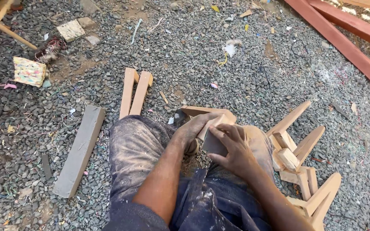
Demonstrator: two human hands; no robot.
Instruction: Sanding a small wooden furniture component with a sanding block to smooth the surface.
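Note:
I sit on gravel with my knees up in dusty dark trousers. My left hand (192, 128) grips a small light wooden piece (210, 114) held over my lap, between my knees. My right hand (233, 147) presses a grey sanding sheet (213, 144) against the near face of that wooden piece. Part of the wood is hidden under my fingers.
Two short wooden slats (134, 92) lie ahead of my left knee. A long grey plank (81, 149) lies at left. Several angled wooden legs and frames (298, 158) are piled at my right. Red-brown beams (343, 38) cross the upper right corner. A patterned block (29, 71) lies far left.

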